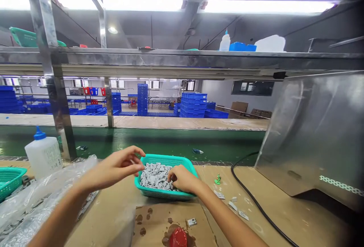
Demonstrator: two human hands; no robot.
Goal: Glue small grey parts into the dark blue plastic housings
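Teal plastic forms the small basket that sits on the cardboard-covered bench, filled with small grey parts. The right hand reaches into the basket's right side, its fingers curled down among the grey parts; whether they grip a piece cannot be told. The left hand hovers at the basket's left rim, thumb and fingertips drawn close together, and anything pinched between them is too small to make out.

To the left lie crumpled clear plastic bags, a white squeeze bottle with a blue cap and the edge of a second teal basket. Near the bottom, a red cap rests on a stained cardboard sheet, just beside one loose grey part. More loose parts and a tiny green figure lie right of the basket. A black cable curves across the bench toward a shiny metal panel. Beyond the basket runs a green conveyor belt.
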